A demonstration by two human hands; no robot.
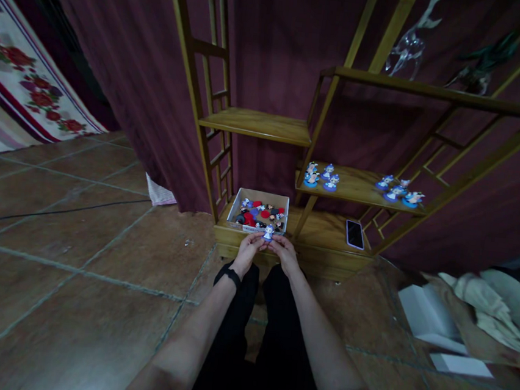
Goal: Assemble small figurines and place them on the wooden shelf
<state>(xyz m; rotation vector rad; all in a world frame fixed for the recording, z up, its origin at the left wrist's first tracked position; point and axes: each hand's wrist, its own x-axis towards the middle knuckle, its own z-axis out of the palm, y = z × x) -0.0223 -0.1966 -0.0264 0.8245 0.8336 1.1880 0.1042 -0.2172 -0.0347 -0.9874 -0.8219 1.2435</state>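
Observation:
Between my two hands is a small purple-and-white figurine (pixel 268 233), upright on a round purple base. My left hand (pixel 250 245) pinches its left side, and my right hand (pixel 283 249) grips it from the right. Just beyond my fingers a white box (pixel 262 196) sits on the low shelf, with several figurines and red, purple and black round pieces jumbled inside. More figurines stand on the middle shelf to the right, one group by its left end, including a purple one (pixel 332 182), and another group by its right end, including a blue-based one (pixel 413 199).
The wooden shelf unit (pixel 257 125) backs onto a dark red curtain (pixel 284 44). A phone (pixel 355 234) lies on the low shelf. A clear deer ornament (pixel 408 48) stands higher up. White boxes (pixel 430 315) lie on the tiled floor (pixel 107 303) at right; a cable (pixel 56 210) crosses it at left.

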